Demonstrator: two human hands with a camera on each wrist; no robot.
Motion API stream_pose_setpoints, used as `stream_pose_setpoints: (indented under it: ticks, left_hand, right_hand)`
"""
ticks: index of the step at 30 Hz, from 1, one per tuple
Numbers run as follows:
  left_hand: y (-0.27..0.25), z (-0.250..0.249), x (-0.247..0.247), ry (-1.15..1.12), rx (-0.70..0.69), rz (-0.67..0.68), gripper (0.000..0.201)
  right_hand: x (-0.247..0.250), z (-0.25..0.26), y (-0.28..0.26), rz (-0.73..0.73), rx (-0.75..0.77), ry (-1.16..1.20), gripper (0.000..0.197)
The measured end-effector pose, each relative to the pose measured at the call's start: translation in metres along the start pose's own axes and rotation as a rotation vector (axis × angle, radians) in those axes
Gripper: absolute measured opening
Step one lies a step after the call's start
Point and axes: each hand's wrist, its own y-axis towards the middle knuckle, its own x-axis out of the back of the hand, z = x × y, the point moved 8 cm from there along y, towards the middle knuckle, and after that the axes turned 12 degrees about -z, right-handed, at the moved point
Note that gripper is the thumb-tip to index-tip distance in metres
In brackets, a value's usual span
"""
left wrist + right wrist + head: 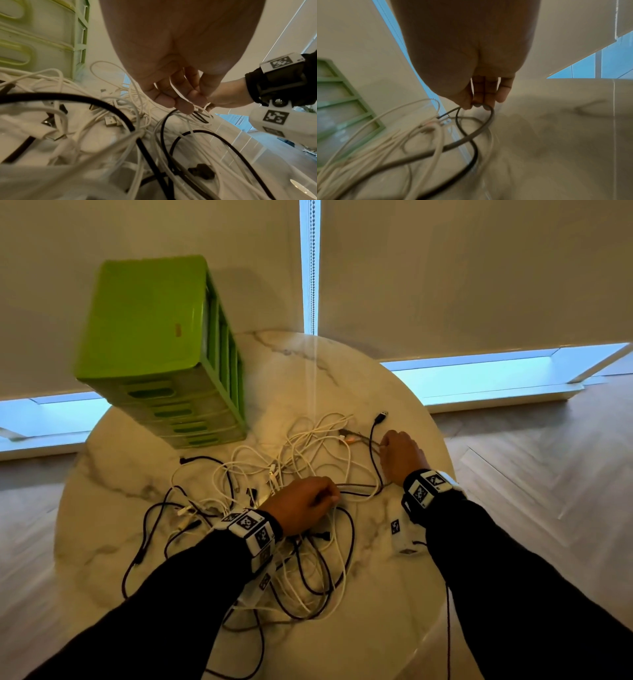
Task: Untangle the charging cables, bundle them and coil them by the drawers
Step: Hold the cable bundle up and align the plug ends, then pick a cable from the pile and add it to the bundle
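A tangle of white and black charging cables (308, 460) sprawls over the middle of the round marble table (404, 577). My left hand (308, 501) sits in the middle of the heap, its fingers (181, 104) curled round a thin white cable (197, 108). My right hand (399, 453) is at the heap's right edge, where its fingertips (481, 104) pinch a grey cable (481, 129) that loops back toward the pile. A black cable (371, 440) with a USB plug (381, 417) runs past the right hand.
The green drawer unit (161, 350) stands at the table's back left, drawer fronts facing me. Closed roller blinds (479, 268) hang behind the table. Wooden floor surrounds the table. A loose cable end (186, 460) lies near the drawers' base.
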Motion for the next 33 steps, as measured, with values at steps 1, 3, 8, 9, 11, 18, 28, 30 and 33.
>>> stream_pose_setpoints:
  ticks: [1,3,8,9,11,18,28,30,33]
  left_hand:
    - [0.000,0.000,0.000,-0.001,-0.011,0.002,0.015]
    - [0.001,-0.003,0.002,-0.037,-0.013,-0.012,0.016]
    - [0.011,-0.017,0.016,-0.274,0.067,-0.130,0.048]
    - [0.012,-0.020,0.019,-0.338,0.093,-0.159,0.059]
    - [0.012,-0.027,0.025,-0.433,0.128,-0.218,0.070]
    - [-0.012,-0.029,0.053,-0.691,0.154,-0.476,0.045]
    - [-0.081,-0.027,0.151,-1.175,0.096,-0.803,0.047]
    - [-0.097,-0.022,0.170,-1.118,0.085,-0.832,0.051]
    - [-0.117,-0.024,0.163,-0.752,0.153,-0.732,0.052]
  right_hand:
    - [0.010,-0.002,0.002,-0.047,-0.014,0.054,0.024]
    - [0.038,-0.005,0.004,-0.172,-0.043,0.169,0.021]
    - [0.080,0.034,-0.035,-0.250,0.114,0.520,0.007]
    - [0.081,0.046,-0.050,-0.218,0.168,0.576,0.006]
    - [0.078,0.069,-0.081,-0.149,0.276,0.631,0.005]
    - [0.041,0.097,-0.133,0.048,0.397,0.468,0.014]
    - [-0.001,0.062,-0.133,0.337,0.443,0.044,0.038]
    - [0.007,0.060,-0.129,0.343,0.474,-0.030,0.065]
    - [0.027,0.073,-0.112,0.169,0.468,-0.021,0.076]
